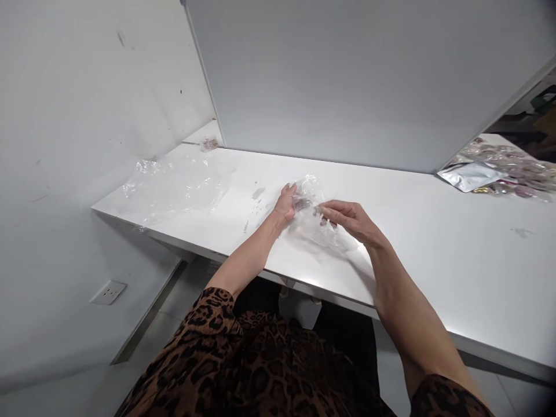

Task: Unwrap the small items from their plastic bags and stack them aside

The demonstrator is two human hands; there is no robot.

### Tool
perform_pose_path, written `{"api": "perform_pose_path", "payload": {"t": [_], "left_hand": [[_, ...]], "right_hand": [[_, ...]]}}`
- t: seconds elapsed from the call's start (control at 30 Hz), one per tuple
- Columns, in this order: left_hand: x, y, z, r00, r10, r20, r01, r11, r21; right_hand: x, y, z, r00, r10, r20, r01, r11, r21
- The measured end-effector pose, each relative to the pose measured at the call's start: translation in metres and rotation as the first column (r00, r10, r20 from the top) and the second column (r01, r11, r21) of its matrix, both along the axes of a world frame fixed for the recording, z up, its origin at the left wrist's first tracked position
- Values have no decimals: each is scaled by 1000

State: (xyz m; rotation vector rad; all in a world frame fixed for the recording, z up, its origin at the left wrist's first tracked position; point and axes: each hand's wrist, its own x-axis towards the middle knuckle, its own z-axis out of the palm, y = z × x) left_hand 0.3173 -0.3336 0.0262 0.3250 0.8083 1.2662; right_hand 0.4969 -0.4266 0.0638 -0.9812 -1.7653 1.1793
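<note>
A crumpled clear plastic bag (pixel 315 229) lies over the middle of the white table, partly lifted between my two hands. My left hand (pixel 285 202) is closed on its left side, near a darker patch that I cannot make out through the film. On the right, my right hand (pixel 345 219) pinches the same plastic between thumb and fingers. Part of the bag is hidden behind the right fingers.
Another large clear plastic bag (pixel 182 182) is spread on the table's left end. A small clear packet (pixel 209 143) sits by the left wall. Several shiny packets and a silver pouch (pixel 469 175) lie at the right. A grey panel (pixel 330 81) stands along the back edge.
</note>
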Motion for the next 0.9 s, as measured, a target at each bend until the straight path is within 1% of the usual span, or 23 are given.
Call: {"api": "perform_pose_path", "payload": {"t": [0.07, 0.1, 0.13, 0.2, 0.27, 0.33, 0.43, 0.5, 0.57, 0.63, 0.7, 0.73, 0.8, 0.83, 0.87, 0.9], "left_hand": [[4, -8, 4, 998, -55, -3, 55, 998, 37], [5, -12, 6, 995, -104, -5, 105, 993, 63], [6, -15, 8, 988, -156, -7, 156, 984, 86], [5, -22, 11, 969, -246, -35, 249, 962, 115], [4, -27, 14, 948, -306, -86, 315, 941, 127], [1, -30, 16, 933, -337, -125, 353, 926, 134], [-2, -31, 14, 911, -379, -161, 402, 902, 158], [-4, -30, 12, 887, -422, -187, 454, 871, 189], [-6, -29, 12, 867, -451, -210, 493, 838, 235], [-7, -29, 13, 854, -469, -225, 518, 807, 286], [-9, -29, 14, 837, -494, -236, 547, 770, 327], [-10, -30, 15, 823, -513, -244, 568, 751, 337], [-11, -31, 15, 792, -551, -264, 611, 720, 330], [-12, -31, 15, 778, -563, -278, 628, 713, 313], [-12, -31, 14, 766, -572, -294, 642, 711, 289], [-12, -31, 13, 753, -581, -308, 655, 708, 264]], "right_hand": [[0, 7, -10, 986, -145, -82, 151, 986, 72], [1, 11, -15, 975, -204, -87, 212, 973, 87], [3, 16, -20, 961, -269, -70, 275, 957, 95], [9, 24, -30, 916, -402, 19, 398, 912, 102], [16, 32, -39, 863, -494, 109, 478, 867, 140], [20, 36, -45, 838, -519, 166, 472, 844, 255], [19, 35, -48, 807, -533, 256, 374, 796, 477], [15, 33, -47, 771, -555, 312, 322, 763, 560], [12, 31, -44, 761, -569, 313, 311, 743, 593], [13, 31, -40, 785, -560, 265, 332, 741, 583], [16, 31, -36, 831, -527, 180, 371, 765, 526], [18, 31, -33, 857, -499, 130, 388, 790, 475], [23, 31, -28, 890, -456, -3, 431, 840, 331], [25, 31, -26, 885, -458, -84, 463, 851, 248], [28, 31, -24, 862, -478, -165, 502, 849, 164], [30, 31, -23, 823, -515, -238, 545, 835, 80]]}}
